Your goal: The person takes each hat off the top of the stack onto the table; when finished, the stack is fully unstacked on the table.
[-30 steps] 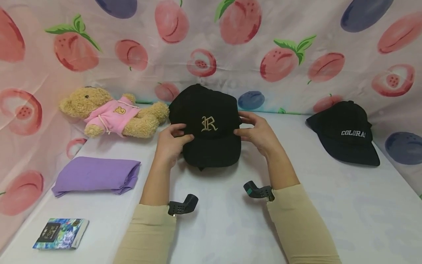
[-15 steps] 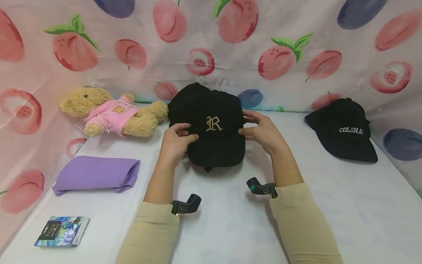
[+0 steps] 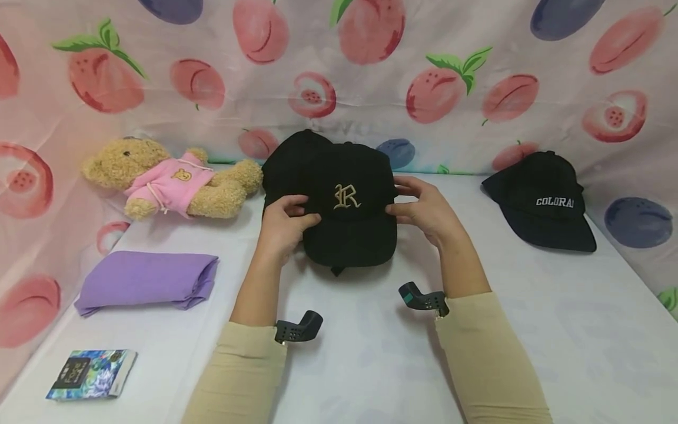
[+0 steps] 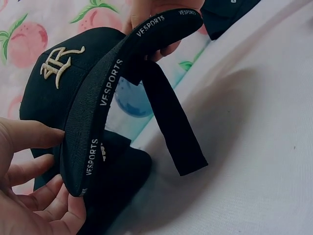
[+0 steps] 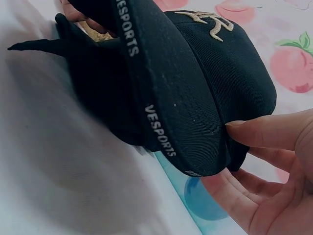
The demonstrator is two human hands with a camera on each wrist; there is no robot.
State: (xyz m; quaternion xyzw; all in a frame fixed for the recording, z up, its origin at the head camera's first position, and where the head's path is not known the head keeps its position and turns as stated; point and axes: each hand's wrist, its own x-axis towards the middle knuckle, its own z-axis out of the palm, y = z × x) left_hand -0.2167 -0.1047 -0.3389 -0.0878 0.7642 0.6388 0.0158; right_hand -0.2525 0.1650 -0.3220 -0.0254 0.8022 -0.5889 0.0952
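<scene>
A black baseball cap (image 3: 349,229) with a gold letter R is held up between both hands, brim toward me. My left hand (image 3: 283,229) pinches the side where crown meets brim, thumb in front. The right hand (image 3: 424,209) grips the opposite side the same way. "VESPORTS" lettering runs along the brim edge in both wrist views, and a dark strap (image 4: 171,122) hangs down beneath the cap. Behind it, partly hidden, stands another black cap (image 3: 288,159); below the held brim, part of a dark cap (image 4: 120,171) shows in the left wrist view.
A teddy bear (image 3: 180,179) in a pink hoodie lies at the back left. Nearer are a folded purple cloth (image 3: 145,280) and a small colourful box (image 3: 92,374). Another black cap (image 3: 545,206) with white lettering sits at the right, before the fruit-print curtain (image 3: 365,88).
Both hands have shifted slightly rightward with the R cap, so more of the cap behind it shows. The camera view has also drifted a little.
</scene>
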